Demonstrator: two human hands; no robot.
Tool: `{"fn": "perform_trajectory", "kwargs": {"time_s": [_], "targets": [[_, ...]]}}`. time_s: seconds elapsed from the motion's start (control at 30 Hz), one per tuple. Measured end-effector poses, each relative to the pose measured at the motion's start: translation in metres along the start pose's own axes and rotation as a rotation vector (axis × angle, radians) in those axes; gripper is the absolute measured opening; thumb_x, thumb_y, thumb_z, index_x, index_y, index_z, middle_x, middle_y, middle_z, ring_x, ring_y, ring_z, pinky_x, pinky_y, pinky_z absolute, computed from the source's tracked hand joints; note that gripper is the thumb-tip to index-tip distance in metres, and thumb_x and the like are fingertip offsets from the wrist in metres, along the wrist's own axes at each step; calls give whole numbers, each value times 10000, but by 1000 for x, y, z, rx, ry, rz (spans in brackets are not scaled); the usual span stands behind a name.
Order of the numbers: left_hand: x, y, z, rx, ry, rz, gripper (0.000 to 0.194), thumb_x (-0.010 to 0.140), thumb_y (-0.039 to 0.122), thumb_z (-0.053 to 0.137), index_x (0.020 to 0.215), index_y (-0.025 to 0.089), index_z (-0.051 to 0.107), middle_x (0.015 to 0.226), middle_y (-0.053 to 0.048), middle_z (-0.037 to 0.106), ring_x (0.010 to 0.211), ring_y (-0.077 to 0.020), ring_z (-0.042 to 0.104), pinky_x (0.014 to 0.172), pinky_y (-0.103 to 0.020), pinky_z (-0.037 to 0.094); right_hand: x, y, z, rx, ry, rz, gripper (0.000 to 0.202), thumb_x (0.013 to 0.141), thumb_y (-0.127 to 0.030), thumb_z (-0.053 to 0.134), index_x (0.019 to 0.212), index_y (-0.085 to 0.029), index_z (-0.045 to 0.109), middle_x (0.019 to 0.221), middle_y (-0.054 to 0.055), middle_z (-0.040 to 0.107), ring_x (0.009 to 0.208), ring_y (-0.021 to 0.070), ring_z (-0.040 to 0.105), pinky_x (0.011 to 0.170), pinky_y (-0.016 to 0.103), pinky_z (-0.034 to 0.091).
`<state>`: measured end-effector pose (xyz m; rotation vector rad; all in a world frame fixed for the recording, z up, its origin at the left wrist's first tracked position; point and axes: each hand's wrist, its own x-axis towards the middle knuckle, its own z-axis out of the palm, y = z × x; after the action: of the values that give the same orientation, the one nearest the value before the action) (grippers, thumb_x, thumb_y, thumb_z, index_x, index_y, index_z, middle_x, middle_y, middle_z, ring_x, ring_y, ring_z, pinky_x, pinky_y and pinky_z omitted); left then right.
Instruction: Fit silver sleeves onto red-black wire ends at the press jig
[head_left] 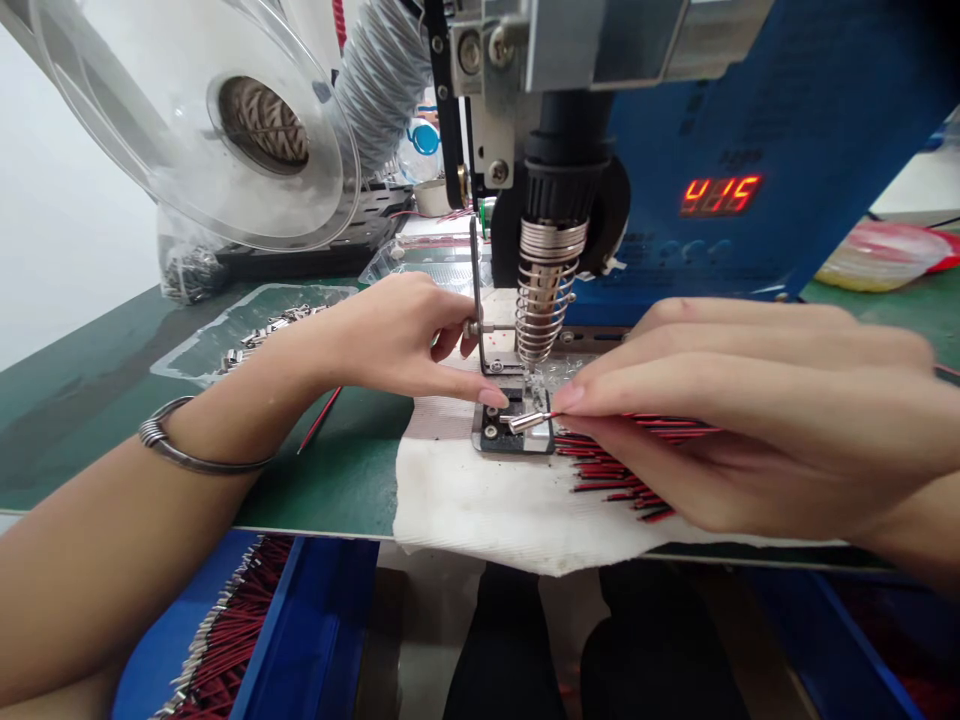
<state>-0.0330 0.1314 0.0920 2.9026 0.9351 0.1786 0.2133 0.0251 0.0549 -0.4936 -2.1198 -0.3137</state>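
My right hand (750, 410) pinches a thin red-and-black wire (556, 414) between thumb and fingertips. At the wire's left end is a small silver cylinder (528, 422), like a tiny motor, over a dark metal fixture (517, 445). Right above it points the spring-wrapped tip (547, 290) of a soldering machine. My left hand (420, 335) is open, its thumb stretched to the fixture beside the cylinder. Its other fingers curl near an upright metal bracket (478, 300), partly hidden; whether they touch it I cannot tell. Several red-and-black wires (637, 480) lie beneath my right hand.
A clear tray of small silver parts (187, 350) sits behind my left forearm. A white cloth (465, 490) lies under the fixture. The blue machine box (697, 120) displays 415. A clear fume hood (172, 120) hangs at left. Below the table is a blue bin (315, 620) of wired parts.
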Motion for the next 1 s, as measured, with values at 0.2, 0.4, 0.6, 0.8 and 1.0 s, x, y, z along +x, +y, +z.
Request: {"fn": "perform_trajectory", "kwargs": {"time_s": [0.2, 0.4, 0.6, 0.8, 1.0], "targets": [[1, -4, 2, -20, 24, 19, 591, 749, 771, 752, 724, 196, 618, 598, 20, 582, 537, -125, 493, 593, -291, 325, 2, 0, -1, -10, -11, 7, 176, 950, -40, 784, 884, -198, 742, 817, -46, 788, 716, 94, 691, 674, 249, 566], [0, -5, 3, -12, 31, 35, 610, 749, 794, 753, 722, 197, 632, 597, 16, 594, 532, -125, 490, 583, -293, 323, 4, 0, 0, 1, -18, -9, 166, 923, -32, 799, 875, -183, 752, 801, -34, 791, 696, 99, 702, 660, 239, 563], [0, -3, 2, 7, 21, 31, 593, 770, 780, 744, 772, 192, 667, 611, 12, 609, 547, -127, 499, 591, -287, 327, 4, 1, 0, -13, -18, -28, 128, 929, -31, 797, 901, -154, 772, 828, -16, 803, 721, 104, 708, 684, 246, 568], [0, -3, 1, 13, 17, 28, 579, 775, 769, 745, 753, 199, 649, 607, 11, 605, 550, -132, 500, 593, -293, 328, 3, 2, 0, -38, -16, -22, 144, 939, -52, 798, 909, -187, 759, 817, -35, 801, 708, 104, 711, 679, 241, 574], [1, -1, 1, 7, 5, 8, 581, 769, 772, 734, 769, 196, 659, 614, 8, 603, 560, -140, 507, 600, -306, 335, 4, 1, -2, -54, -32, -18, 156, 936, -71, 811, 912, -215, 756, 811, -41, 804, 689, 118, 722, 675, 238, 589]]}}
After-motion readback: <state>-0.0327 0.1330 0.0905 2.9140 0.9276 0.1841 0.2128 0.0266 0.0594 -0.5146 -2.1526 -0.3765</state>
